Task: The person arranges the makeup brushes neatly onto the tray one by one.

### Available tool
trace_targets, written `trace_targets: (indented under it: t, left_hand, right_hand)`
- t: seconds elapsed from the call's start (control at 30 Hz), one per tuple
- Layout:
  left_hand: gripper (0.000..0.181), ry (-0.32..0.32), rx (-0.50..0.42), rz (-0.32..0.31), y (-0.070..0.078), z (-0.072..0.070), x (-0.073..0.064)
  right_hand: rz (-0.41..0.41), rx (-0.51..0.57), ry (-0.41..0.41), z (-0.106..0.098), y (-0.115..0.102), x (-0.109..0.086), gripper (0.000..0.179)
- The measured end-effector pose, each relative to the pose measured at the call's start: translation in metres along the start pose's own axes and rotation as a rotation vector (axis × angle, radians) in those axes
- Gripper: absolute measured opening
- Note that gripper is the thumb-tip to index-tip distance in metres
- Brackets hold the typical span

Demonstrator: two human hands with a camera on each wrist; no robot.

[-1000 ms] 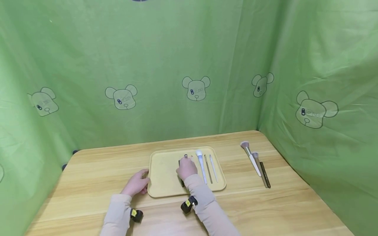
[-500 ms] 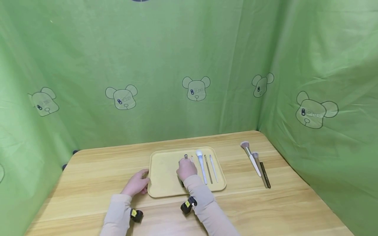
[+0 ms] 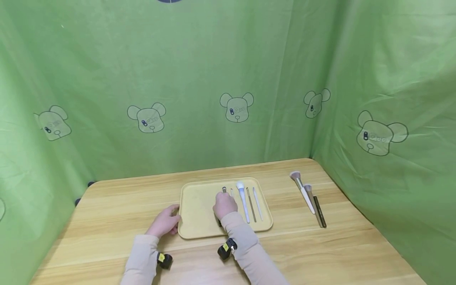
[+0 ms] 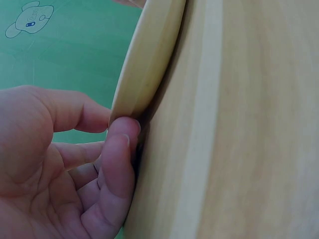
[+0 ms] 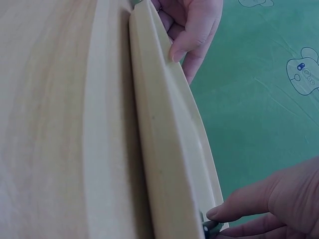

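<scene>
My left hand [image 3: 164,221] pinches the left rim of a yellow tray [image 3: 194,209]; the left wrist view shows thumb and fingertips at the tray's edge. Over the middle of the tray, my right hand [image 3: 226,205] pinches a dark-handled makeup brush [image 3: 224,189]. Its tip shows beyond the knuckles, while most of the handle is covered by the hand. In the right wrist view, thumb and finger meet at a dark, shiny handle [image 5: 212,229] just inside the rim. Right of this hand lie a white-headed brush with a pale blue handle [image 3: 244,204], a thin brown brush [image 3: 251,205] and a slim pale blue one [image 3: 258,204].
Another thin brush [image 3: 232,192] is partly hidden by the right hand. On the wooden table [image 3: 342,245], right of the tray, lie a white-handled brush [image 3: 303,192], a brown brush [image 3: 313,206] and a dark stick-like handle [image 3: 320,211]. A green curtain [image 3: 192,79] encloses the table.
The right hand has shifted very slightly over the tray, and the dark piece at the left of its fingers has gone out of sight. The left hand stays at the rim.
</scene>
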State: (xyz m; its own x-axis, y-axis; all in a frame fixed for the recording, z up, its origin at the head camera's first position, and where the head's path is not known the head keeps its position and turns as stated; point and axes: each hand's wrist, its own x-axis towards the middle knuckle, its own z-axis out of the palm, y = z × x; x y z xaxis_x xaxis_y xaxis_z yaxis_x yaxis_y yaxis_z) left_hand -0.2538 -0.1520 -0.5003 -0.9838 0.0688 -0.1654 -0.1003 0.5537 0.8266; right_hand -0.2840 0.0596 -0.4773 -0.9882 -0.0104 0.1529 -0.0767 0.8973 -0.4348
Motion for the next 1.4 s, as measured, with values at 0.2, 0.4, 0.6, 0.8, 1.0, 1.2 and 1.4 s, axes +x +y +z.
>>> trace_targets:
  t: [0.2,0.4,0.6,0.8,1.0,1.2,1.4]
  left_hand:
    - [0.058,0.0,-0.001,-0.001,-0.0012,0.0,0.0004]
    - [0.058,-0.001,0.004,0.0,-0.0013,0.0003,0.0009]
    - [0.058,0.0,0.018,0.001,-0.0011,0.0005,0.0012]
    - [0.058,0.003,0.014,0.004,-0.0003,0.0004,0.0007]
    - [0.058,-0.005,0.005,0.011,0.0,-0.0012,-0.0006]
    - [0.06,-0.023,-0.008,0.036,0.0015,-0.0028,-0.0019]
    - [0.059,-0.009,-0.006,0.007,0.0018,-0.0013,-0.0007]
  right_hand:
    - [-0.002,-0.008,0.005,0.0013,0.0006,0.0009,0.012]
    - [0.006,-0.004,0.002,0.0006,0.0019,0.0013,0.012]
    - [0.013,0.015,-0.01,-0.0021,0.0011,0.0001,0.013]
    - [0.013,0.02,-0.022,-0.0032,0.0006,0.0,0.014]
    - [0.01,0.018,-0.015,-0.0023,0.0002,-0.0001,0.015]
    - [0.002,-0.001,0.013,-0.0013,0.0003,0.0002,0.015]
    - [-0.008,-0.005,0.029,-0.0012,0.0011,0.0009,0.017]
